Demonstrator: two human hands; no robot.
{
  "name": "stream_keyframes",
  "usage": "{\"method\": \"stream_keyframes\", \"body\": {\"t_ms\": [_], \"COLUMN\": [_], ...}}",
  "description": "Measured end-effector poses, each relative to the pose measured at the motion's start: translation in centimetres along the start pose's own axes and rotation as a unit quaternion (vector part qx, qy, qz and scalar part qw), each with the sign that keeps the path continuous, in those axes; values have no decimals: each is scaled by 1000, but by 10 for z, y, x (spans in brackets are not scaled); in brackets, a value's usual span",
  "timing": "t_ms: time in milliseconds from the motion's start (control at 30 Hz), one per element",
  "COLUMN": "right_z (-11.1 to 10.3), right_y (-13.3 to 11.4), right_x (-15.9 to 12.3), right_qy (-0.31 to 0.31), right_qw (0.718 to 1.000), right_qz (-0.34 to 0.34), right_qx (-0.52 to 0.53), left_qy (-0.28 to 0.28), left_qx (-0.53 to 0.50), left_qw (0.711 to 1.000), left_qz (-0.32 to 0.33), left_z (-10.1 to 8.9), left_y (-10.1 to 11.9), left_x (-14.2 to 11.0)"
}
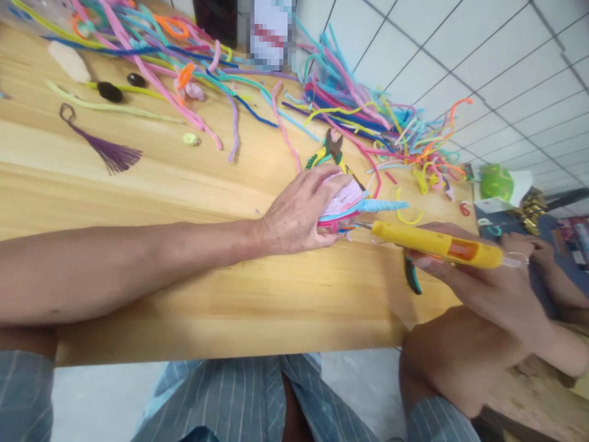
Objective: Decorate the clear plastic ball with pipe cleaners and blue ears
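Where ribbed cone (384,205) tapers, plastic glue gun (414,239)

The left forearm (138,270) stretches bare and nearly level from the left edge, its wrist almost straight. The left hand (299,212) has its back up, fingers bent above and thumb below, gripping. From the lower right, the right forearm (564,347) slants up leftward; the right hand (492,282) grips too, well apart.
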State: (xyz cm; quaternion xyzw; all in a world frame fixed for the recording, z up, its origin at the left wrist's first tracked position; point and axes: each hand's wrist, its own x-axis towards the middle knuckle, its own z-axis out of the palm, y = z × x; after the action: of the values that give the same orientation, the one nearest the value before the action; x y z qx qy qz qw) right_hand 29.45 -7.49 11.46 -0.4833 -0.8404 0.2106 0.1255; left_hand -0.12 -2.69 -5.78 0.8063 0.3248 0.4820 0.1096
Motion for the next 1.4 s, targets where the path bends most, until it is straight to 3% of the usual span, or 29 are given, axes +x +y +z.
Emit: {"method": "stream_keyframes", "body": {"t_ms": [300,1067,1400], "right_z": [6,10,12], "right_y": [-1,-7,-1], "right_x": [9,12,12], "right_qy": [-8,13,-15], "right_qw": [1000,999,999], "right_qz": [8,29,16], "right_qx": [-28,24,36], "left_qy": [-9,-7,-10], "left_qx": [-11,0,-5], "left_qw": [1000,1000,1000], "left_qz": [-8,-2,-8], "left_z": [-1,-1,-1], "left_y": [2,3,2], "left_x": [0,1,1]}}
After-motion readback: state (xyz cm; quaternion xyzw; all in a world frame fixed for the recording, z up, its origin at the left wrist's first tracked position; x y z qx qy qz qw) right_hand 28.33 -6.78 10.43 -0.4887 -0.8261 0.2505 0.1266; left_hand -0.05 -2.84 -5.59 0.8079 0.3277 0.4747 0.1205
